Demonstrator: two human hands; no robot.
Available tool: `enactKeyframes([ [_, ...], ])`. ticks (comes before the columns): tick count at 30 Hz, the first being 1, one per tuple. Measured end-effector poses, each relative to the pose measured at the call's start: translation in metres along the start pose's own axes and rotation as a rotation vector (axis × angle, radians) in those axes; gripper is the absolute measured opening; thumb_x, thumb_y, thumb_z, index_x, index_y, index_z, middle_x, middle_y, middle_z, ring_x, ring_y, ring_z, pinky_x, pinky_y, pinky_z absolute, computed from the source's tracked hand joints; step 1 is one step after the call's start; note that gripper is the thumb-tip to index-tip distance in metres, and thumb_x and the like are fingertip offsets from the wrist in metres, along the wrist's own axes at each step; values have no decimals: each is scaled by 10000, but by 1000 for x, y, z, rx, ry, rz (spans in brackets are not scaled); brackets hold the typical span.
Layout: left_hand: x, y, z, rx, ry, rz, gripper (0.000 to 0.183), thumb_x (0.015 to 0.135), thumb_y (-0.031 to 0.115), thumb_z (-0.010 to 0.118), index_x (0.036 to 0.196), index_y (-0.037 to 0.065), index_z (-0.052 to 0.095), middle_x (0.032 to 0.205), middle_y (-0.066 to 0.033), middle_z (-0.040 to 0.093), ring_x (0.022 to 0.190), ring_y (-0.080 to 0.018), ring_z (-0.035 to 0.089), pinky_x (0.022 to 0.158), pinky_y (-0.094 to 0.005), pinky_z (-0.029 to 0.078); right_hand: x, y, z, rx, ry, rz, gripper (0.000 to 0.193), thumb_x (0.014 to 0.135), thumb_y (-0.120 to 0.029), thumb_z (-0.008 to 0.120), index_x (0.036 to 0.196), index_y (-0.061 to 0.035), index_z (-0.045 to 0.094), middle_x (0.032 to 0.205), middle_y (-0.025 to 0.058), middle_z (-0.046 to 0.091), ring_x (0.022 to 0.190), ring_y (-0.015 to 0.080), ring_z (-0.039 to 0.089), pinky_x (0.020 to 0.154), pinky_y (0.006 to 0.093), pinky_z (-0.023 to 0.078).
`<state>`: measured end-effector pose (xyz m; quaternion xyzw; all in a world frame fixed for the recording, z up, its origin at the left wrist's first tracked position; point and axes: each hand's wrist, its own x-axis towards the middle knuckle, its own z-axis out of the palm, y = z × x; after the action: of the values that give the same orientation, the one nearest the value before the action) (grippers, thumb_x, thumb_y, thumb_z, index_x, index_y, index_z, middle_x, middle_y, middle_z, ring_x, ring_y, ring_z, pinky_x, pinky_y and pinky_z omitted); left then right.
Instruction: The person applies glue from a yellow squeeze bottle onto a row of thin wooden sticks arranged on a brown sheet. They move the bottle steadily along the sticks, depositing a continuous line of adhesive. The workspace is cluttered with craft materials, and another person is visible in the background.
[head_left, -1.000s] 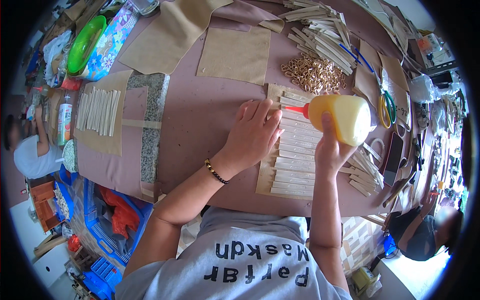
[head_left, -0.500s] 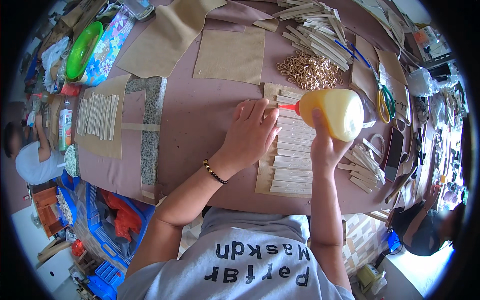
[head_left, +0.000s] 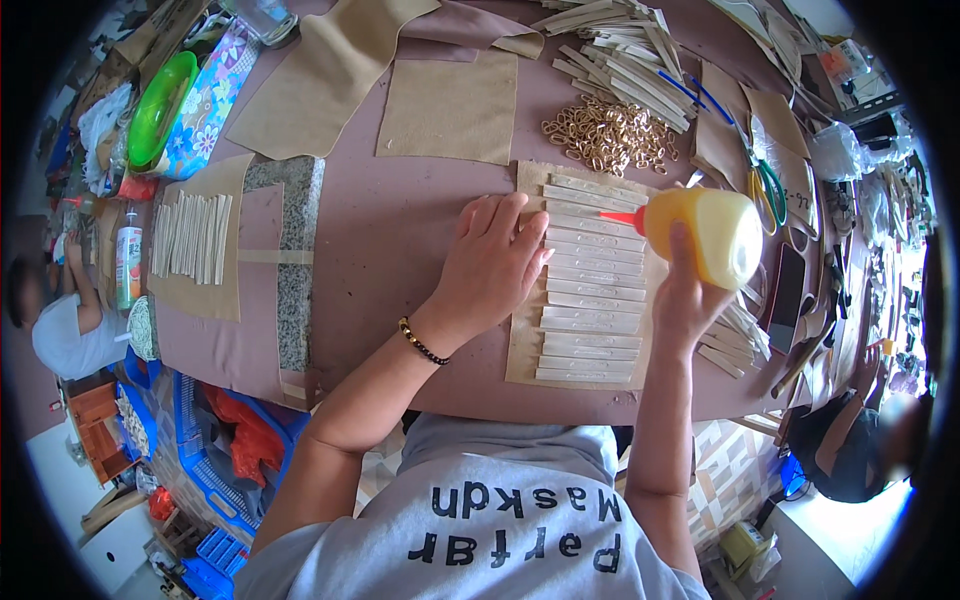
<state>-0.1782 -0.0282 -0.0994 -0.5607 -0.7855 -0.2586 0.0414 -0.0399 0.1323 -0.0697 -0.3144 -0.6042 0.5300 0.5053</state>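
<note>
Since the squeeze bottle (head_left: 725, 238) was held on its side by the right hand (head_left: 686, 300), its red nozzle (head_left: 630, 218) was pointed leftward over the pale strips (head_left: 595, 272), right of centre in the frame. The thumb was pressed along the bottle's flank, apparently for steadiness; the other fingers were hidden behind it, so their grip could not be fully told. The strips were laid side by side on a tan panel (head_left: 522, 350) on the bench (head_left: 380, 230), seemingly so that each upper face was left exposed, and glossy marks were seen on them. The left hand (head_left: 488, 262) was placed over the panel's left margin, perhaps as a steadying weight, its fingers bent and nearly together; whether anything was pinched beneath could not be told. Pale yellow contents seemed to be shown through the bottle's wall. At lower left, crumpled red plastic (head_left: 252, 440) was held in a blue basket (head_left: 187, 420)
</note>
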Motion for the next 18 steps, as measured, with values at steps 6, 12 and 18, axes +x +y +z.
enactKeyframes([
  [6,0,0,0,5,-8,11,364,882,234,624,1193,60,554,1210,-152,480,1089,-309,486,977,-456,371,-3,0,15,14,-60,-25,452,776,-77,802,1162,18,588,1085,83,653,1008,158,615,912,301,473],
  [12,-1,-1,2,13,-2,10,362,881,235,622,1193,66,552,1208,-149,480,1078,-310,488,974,-457,375,5,2,-17,-8,62,11,416,808,-72,770,1176,21,599,1102,89,659,1005,170,627,899,320,492],
  [18,0,0,1,12,-6,17,365,879,235,623,1195,66,551,1206,-151,481,1079,-309,489,976,-461,377,6,5,-19,3,53,-10,418,837,37,697,1224,31,538,1127,109,628,1029,208,637,894,327,534],
])
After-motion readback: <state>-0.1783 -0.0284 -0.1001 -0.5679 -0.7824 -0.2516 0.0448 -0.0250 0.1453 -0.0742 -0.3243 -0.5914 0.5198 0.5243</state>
